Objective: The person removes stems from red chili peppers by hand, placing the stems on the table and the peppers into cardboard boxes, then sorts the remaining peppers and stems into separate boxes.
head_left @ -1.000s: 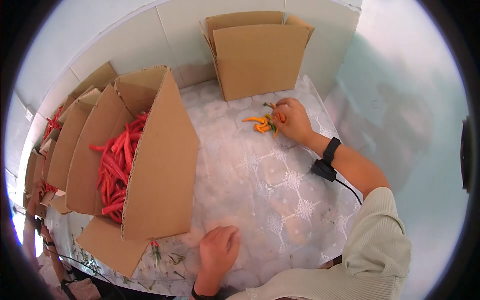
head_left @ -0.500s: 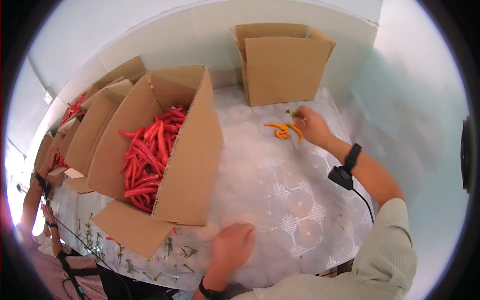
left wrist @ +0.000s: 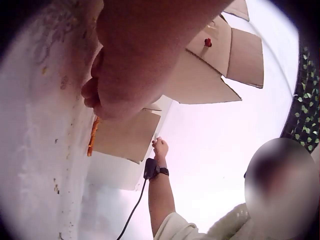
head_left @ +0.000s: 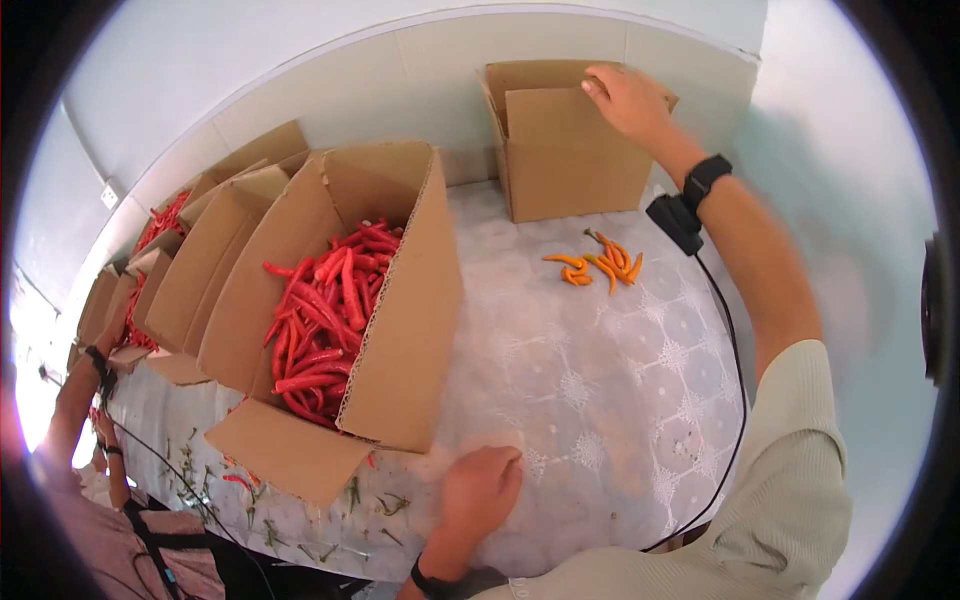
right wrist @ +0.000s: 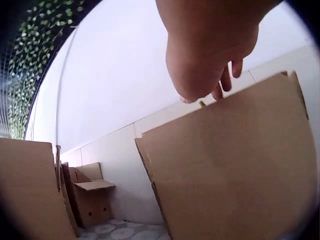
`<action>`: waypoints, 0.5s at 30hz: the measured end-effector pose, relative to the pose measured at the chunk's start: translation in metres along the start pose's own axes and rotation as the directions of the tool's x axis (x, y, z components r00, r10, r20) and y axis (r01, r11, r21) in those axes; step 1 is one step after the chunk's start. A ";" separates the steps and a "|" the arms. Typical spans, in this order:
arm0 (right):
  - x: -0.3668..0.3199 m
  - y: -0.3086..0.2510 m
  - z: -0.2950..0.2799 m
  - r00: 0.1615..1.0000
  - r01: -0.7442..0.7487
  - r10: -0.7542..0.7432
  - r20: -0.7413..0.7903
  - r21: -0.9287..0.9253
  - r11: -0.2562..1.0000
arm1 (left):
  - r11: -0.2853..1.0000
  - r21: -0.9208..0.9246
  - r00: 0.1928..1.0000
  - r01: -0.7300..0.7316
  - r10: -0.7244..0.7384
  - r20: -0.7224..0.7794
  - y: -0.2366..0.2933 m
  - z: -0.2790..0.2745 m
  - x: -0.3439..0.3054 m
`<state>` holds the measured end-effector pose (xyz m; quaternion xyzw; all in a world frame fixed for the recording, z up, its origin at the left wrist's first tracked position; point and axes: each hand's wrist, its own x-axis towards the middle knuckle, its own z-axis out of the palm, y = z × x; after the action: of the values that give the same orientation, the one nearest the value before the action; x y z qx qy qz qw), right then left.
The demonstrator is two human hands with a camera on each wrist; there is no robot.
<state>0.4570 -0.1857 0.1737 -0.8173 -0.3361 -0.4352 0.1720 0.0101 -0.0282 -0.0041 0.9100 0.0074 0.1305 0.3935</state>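
In the head view, the right hand [head_left: 630, 105] is over the front rim of the far cardboard box [head_left: 575, 165]. Its fingers hang down, spread apart, in the right wrist view, with a small green bit [right wrist: 202, 104] beside the fingertips; whether it touches them is unclear. Several orange peppers [head_left: 618, 260] lie on the table in front of that box, one with a green stem. Loosely curled and holding nothing visible, the left hand [head_left: 482, 488] rests on the table near the front edge.
A large open box [head_left: 415, 330] of red peppers [head_left: 325, 310] stands at left, its flap [head_left: 290, 450] over the table. Green stems [head_left: 390, 505] are scattered near the front edge. More boxes and another person's arm [head_left: 75, 400] are farther left. A cable runs from the right wrist.
From the orange peppers, my right hand has moved up and away to the far box's rim. More orange peppers show where it was. My left hand stays resting on the table.
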 end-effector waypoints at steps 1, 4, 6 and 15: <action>-0.013 -0.002 0.003 0.992 0.039 -0.031 -0.120 0.065 0.997 | 1.000 0.005 1.000 -0.018 0.018 -0.004 -0.001 -0.001 -0.001; -0.080 -0.009 -0.005 0.970 0.046 -0.039 -0.240 0.023 0.999 | 0.999 -0.003 0.999 -0.037 0.037 -0.025 0.000 0.003 0.000; -0.126 -0.010 -0.003 0.987 -0.099 0.120 -0.109 0.186 0.978 | 1.000 -0.008 1.000 -0.019 0.019 0.015 0.007 0.000 -0.001; -0.239 -0.037 0.046 0.804 -0.549 0.507 0.310 0.061 0.833 | 1.000 0.009 0.999 -0.027 0.027 -0.026 0.001 0.001 -0.001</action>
<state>0.3646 -0.2284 -0.0505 -0.9168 -0.1467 -0.2231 0.2970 0.0092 -0.0298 -0.0038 0.9098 0.0006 0.1476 0.3878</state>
